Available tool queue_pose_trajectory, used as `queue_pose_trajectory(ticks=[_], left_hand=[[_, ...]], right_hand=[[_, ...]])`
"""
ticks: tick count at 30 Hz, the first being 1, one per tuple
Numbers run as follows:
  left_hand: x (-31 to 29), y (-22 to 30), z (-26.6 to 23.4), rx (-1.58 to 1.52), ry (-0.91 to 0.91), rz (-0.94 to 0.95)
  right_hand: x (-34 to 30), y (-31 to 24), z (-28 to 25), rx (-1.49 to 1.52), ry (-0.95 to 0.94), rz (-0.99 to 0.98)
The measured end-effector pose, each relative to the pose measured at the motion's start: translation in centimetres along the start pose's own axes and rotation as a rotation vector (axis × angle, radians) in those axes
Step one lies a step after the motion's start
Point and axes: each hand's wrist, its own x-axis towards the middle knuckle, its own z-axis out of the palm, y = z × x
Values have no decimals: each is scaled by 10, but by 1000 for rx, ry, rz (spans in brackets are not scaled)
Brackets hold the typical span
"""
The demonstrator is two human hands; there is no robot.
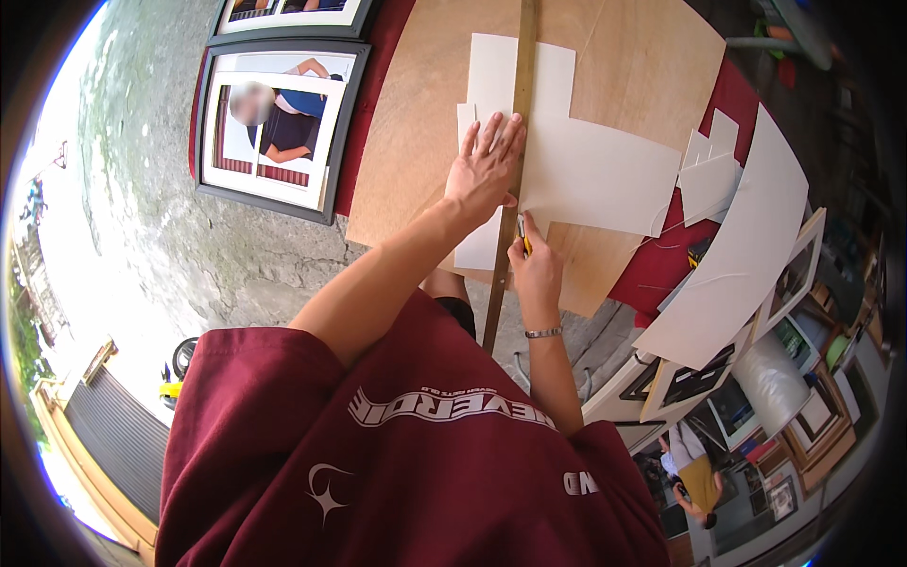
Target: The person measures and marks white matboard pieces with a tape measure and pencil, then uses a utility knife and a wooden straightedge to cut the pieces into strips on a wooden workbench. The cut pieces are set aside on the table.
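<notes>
The left hand [487,163] lies flat, palm down, fingers stretched forward and slightly spread, its bare forearm reaching out straight. The right hand [534,265] sits just behind it, fingers curled into a tight grip, wrist bent slightly, forearm angled inward.

A grey concrete floor [189,246] carries a red cloth [732,94]. On the cloth lies a plywood board [642,66], and two black-framed pictures [276,128] sit partly on its left edge. White card sheets [595,175] lie on the board under a long wooden straightedge [522,85].
</notes>
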Motion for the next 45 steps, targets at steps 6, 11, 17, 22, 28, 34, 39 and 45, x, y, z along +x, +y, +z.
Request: queue_pose_trajectory(ticks=[6, 11, 17, 22, 28, 34, 39, 45], left_hand=[[-1, 0, 1, -3, 8, 6], [1, -7, 9, -73, 61, 38], [4, -22, 14, -263, 229, 99], [2, -43, 26, -367, 548, -12], [26, -30, 2, -280, 418, -31], [38, -31, 3, -223, 356, 41], [31, -34, 2, -251, 351, 51], [31, -43, -3, -206, 334, 251]], right_hand=[[-15, 5, -3, 65, 55, 0], [-55, 16, -7, 177, 111, 44], [-141, 48, 76, 140, 168, 168], [-145, 86, 71, 173, 53, 96], [-124, 142, -14, -98, 269, 92], [-103, 126, -44, -162, 467, 238], [-70, 62, -22, 138, 275, 99], [-8, 5, 15, 86, 229, -151]])
